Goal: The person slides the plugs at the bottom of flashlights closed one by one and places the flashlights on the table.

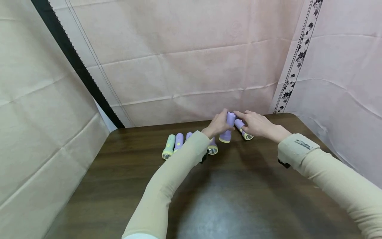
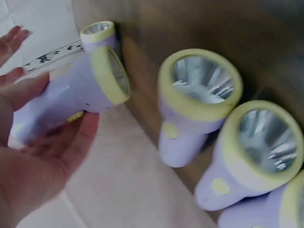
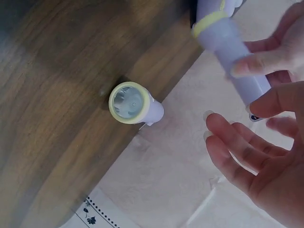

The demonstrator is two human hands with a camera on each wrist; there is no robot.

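Note:
My left hand (image 1: 219, 124) grips a purple flashlight (image 2: 66, 92) with a yellow rim, tilted and raised off the table, lens end down in the head view. My right hand (image 3: 270, 161) is at its tail end, thumb tip against or very close to it; the other fingers are spread around air. A second purple flashlight (image 3: 133, 103) lies just beside the right hand, lens facing me. Left of the held one, more purple flashlights (image 2: 199, 90) lie in a row, partly hidden by my left forearm in the head view.
A mint-green flashlight (image 1: 169, 146) lies at the row's left end. The dark wooden table (image 1: 238, 199) has its back edge just behind the flashlights. Pale cloth (image 1: 191, 66) hangs behind and on both sides.

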